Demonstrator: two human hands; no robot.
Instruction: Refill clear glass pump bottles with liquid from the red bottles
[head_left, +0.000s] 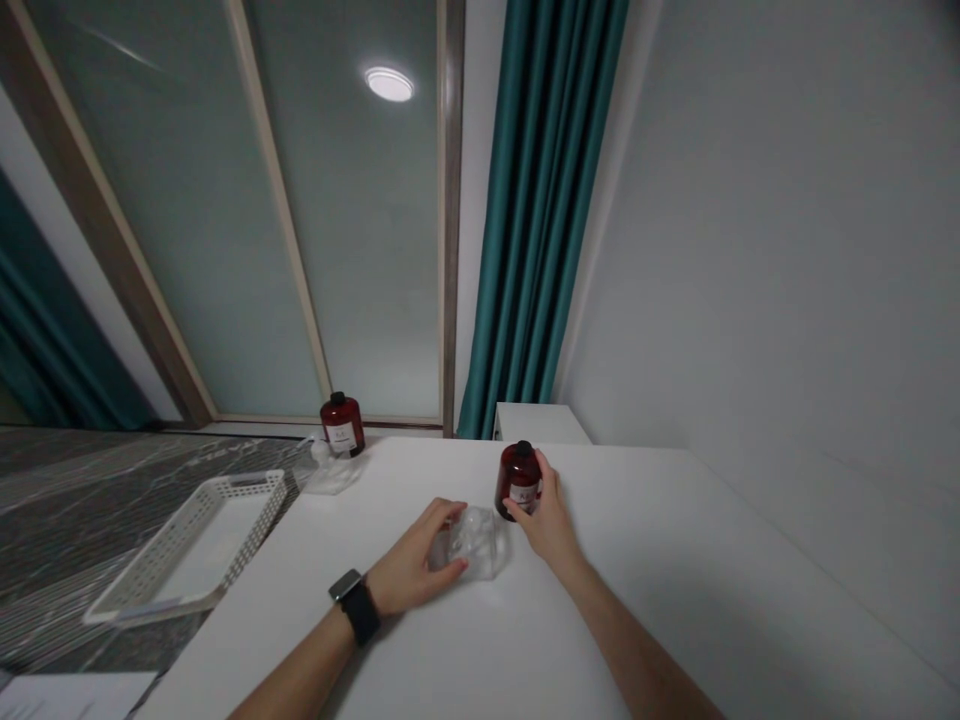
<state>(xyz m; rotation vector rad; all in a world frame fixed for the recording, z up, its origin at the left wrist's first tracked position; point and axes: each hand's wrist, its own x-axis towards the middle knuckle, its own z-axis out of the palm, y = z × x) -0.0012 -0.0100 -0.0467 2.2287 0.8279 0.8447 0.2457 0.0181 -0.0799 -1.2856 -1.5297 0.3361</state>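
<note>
We are facing a plain pale wall (787, 250) on the right and a frosted sliding door (360, 250) on the far left. A white tabletop (450, 660) is spreading across the near part of the scene, and a dark, streaked floor (45, 520) is showing to its left. A teal curtain (555, 200) is hanging in folds between door and wall, with a low white cabinet (536, 425) standing below it, past the far edge. A white perforated basket (255, 525) is sitting just left of the tabletop.

Our right grip (551, 520) is pinching a dark red bottle (517, 465) between the thumb on its near side and the fingers on its right side; this black-capped bottle is standing upright, and we cannot tell whether its base is touching the tabletop. Our left grip (416, 565) is spreading, thumb and fingers apart, around the left side of a clear faceted piece (478, 540); we cannot tell whether it is pressing. That piece is resting just nearer and left of the bottle. A second red bottle (341, 424) is standing at the far left corner beside another clear piece (328, 472).

A dark watch (356, 605) is circling our left wrist. Both bottles are wearing a white label (523, 493) with dark lettering, too small for us to read.
</note>
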